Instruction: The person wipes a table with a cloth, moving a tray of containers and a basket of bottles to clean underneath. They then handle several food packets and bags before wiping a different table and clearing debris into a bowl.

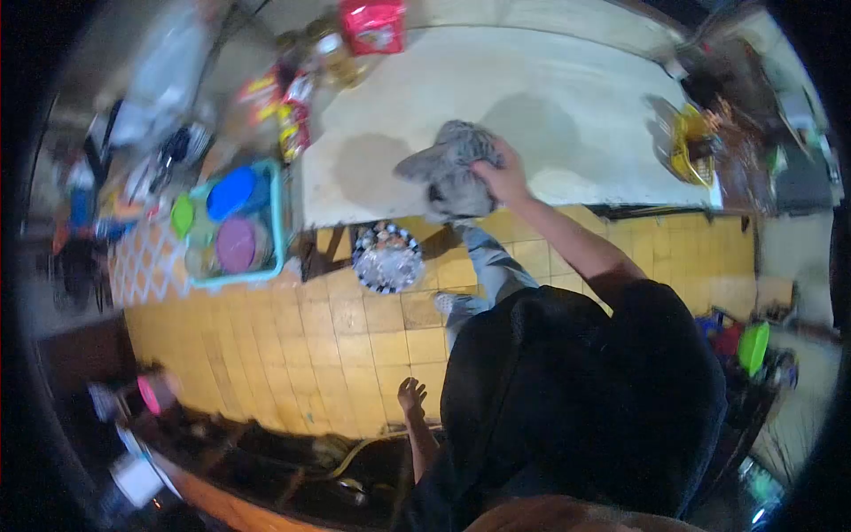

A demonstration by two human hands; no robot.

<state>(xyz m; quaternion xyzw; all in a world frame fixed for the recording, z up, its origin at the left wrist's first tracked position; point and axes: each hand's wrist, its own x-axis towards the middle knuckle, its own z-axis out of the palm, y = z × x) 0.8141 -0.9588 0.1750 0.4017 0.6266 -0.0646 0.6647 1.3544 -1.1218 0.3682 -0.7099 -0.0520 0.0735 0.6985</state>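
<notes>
My right hand point(503, 176) grips a bunched grey patterned cloth point(452, 168) at the near edge of the white tabletop point(612, 133). Part of the cloth hangs over that edge. Its fingers are partly hidden in the folds. Low down on the other side, my left hand point(412, 396) hangs above the floor, fingers apart and a little curled, holding nothing. Between the tabletop and my legs, a bowl with a black-and-white checked rim point(356, 266) contains something shiny and clear, like plastic, and brownish bits.
At the left stands a turquoise basin point(282, 232) with coloured plastic containers. Jars point(335, 58), small packets point(292, 133) and a red bag point(372, 25) sit along the tabletop's left and back. A yellow basket point(681, 146) is at its right end. Yellow tiles point(292, 355) cover the floor.
</notes>
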